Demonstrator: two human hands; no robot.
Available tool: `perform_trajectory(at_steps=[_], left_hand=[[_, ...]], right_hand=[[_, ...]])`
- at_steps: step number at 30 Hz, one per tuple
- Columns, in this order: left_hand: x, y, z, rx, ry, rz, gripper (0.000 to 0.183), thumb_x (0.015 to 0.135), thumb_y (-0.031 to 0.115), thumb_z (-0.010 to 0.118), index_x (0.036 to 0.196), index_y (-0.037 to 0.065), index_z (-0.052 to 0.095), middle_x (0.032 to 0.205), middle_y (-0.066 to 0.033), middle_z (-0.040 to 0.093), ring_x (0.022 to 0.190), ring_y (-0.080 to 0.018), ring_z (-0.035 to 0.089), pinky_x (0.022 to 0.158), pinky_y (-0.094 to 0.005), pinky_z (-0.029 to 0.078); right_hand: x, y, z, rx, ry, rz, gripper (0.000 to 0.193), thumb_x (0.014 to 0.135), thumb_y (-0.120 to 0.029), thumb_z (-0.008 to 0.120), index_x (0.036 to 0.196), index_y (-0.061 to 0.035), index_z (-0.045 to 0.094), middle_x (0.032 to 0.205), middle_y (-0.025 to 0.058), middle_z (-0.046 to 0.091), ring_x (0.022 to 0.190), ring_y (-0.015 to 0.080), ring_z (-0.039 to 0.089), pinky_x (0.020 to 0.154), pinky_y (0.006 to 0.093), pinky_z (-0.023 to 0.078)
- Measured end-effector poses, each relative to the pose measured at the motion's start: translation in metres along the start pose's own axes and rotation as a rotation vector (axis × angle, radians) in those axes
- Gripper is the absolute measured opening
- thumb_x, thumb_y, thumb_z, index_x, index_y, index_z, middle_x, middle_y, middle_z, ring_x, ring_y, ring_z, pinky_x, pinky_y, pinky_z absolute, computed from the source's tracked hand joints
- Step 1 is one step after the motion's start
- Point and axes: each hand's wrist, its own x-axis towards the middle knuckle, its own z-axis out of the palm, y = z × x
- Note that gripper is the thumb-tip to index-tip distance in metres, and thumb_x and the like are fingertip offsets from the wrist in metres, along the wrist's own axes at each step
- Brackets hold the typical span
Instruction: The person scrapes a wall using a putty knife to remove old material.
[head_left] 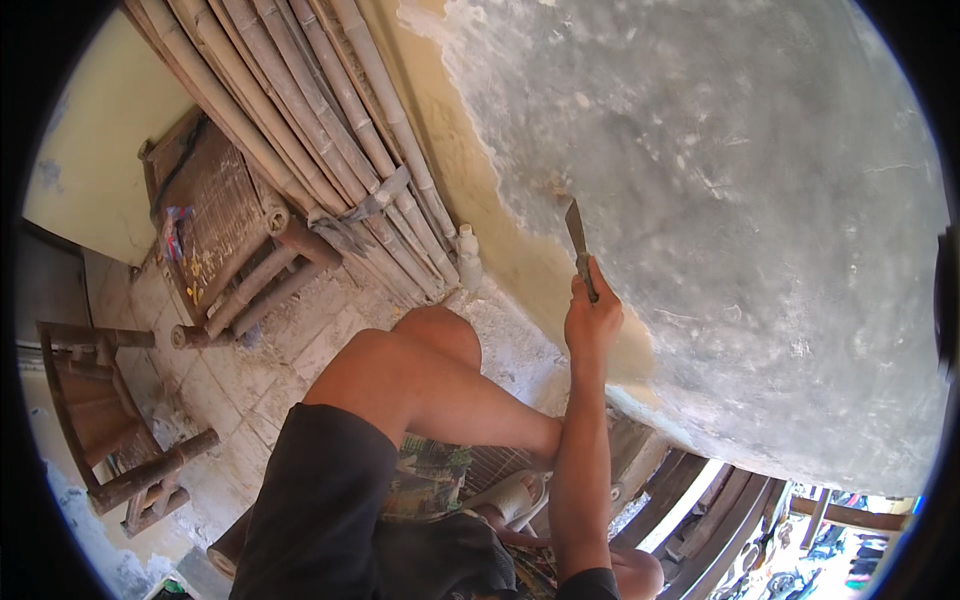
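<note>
My right hand (592,318) is closed around the handle of a putty knife (576,228), its thin, dark blade pointing up and away from me. The blade's tip is at the grey wall (720,240), just below a small brownish worn patch (560,187). Whether the tip touches the wall I cannot tell. Along the wall's left side runs a strip of yellowish paint (530,265) with a ragged edge. My left hand does not show. A bare bent limb (450,395) crosses behind my right forearm, and its far end is hidden there.
A tied bundle of bamboo poles (330,130) leans at the far left, beside a small pale bottle (468,245). A bamboo seat (215,210) and a wooden chair (100,410) stand left on the dusty tiles. Below, a sandal (525,490) shows; curved slats (715,515) lie lower right.
</note>
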Motion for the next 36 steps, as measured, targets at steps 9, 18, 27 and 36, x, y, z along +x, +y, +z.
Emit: perform_trajectory(at_steps=[9,18,27,36], left_hand=[[0.074,-0.055,0.118,-0.363,0.254,0.045,0.057,0.081,0.019,0.054,0.137,0.01,0.047,0.146,-0.0101,0.038,0.137,-0.0225,0.03,0.115,-0.0338,0.019],[0.075,-0.059,0.119,-0.135,0.187,0.116,0.046,0.09,0.019,0.045,0.134,0.007,0.048,0.144,-0.0093,0.042,0.134,-0.0198,0.034,0.114,-0.0322,0.022],[0.071,-0.068,0.133,0.311,0.266,0.358,0.039,0.097,0.019,0.037,0.131,0.006,0.05,0.141,-0.009,0.046,0.129,-0.0177,0.04,0.111,-0.031,0.026],[0.085,-0.058,0.12,-0.161,0.167,0.108,0.039,0.094,0.015,0.038,0.13,0.008,0.052,0.141,-0.0088,0.046,0.13,-0.0196,0.04,0.112,-0.0316,0.025]], right_hand=[[-0.004,-0.009,0.006,-0.11,-0.051,0.028,0.039,0.088,-0.017,0.057,0.126,-0.0088,0.06,0.096,0.0248,0.066,0.087,0.0386,0.065,0.077,0.0412,0.05],[-0.001,-0.011,0.006,-0.189,-0.033,-0.094,0.038,0.089,-0.018,0.056,0.125,-0.0074,0.06,0.092,0.0248,0.066,0.082,0.0399,0.065,0.074,0.0436,0.049],[-0.006,-0.014,0.011,-0.175,-0.049,-0.049,0.037,0.09,-0.016,0.054,0.124,-0.0054,0.06,0.094,0.0269,0.065,0.086,0.0427,0.064,0.075,0.0445,0.049],[-0.001,0.015,0.003,-0.094,0.032,-0.124,0.037,0.088,-0.018,0.058,0.124,-0.0092,0.062,0.074,0.0159,0.062,0.065,0.0218,0.057,0.065,0.034,0.045]])
